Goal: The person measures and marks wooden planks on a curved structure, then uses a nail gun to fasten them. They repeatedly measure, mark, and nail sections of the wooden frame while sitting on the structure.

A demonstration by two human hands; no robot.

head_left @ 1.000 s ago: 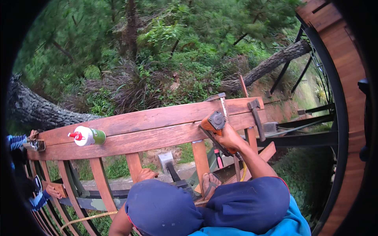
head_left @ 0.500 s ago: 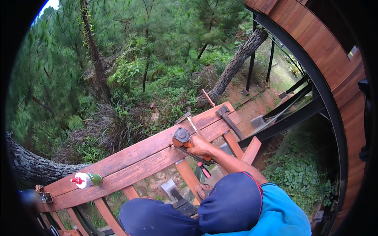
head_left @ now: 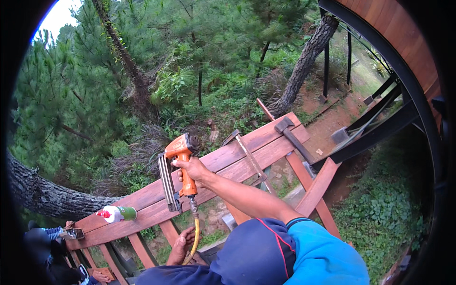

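Observation:
My right hand [head_left: 192, 171] is closed round the grip of an orange nail gun [head_left: 180, 147], lifted over the far edge of the reddish planks [head_left: 223, 159]. Its long metal magazine [head_left: 167, 183] points down toward me. From the grip's base a yellow air hose [head_left: 195, 235] runs down toward my lap. Beside that hose is my left hand [head_left: 180, 244], fingers loosely curled and apart from the thumb, with no grip on anything visible. A bar clamp [head_left: 249, 154] lies across the planks to the right of my forearm.
A hammer [head_left: 294, 137] rests at the planks' right end. To the left are a white and green bottle [head_left: 118, 213] with a red nozzle and a co-worker's sleeve [head_left: 53, 232]. Wooden slats [head_left: 142, 249] run below the planks; a black steel beam [head_left: 375, 137] lies right.
My right hand has lifted the nail gun off the planks and swung it left, turning it upright. My left hand has come into clearer view by the hose. A co-worker's sleeve shows at left.

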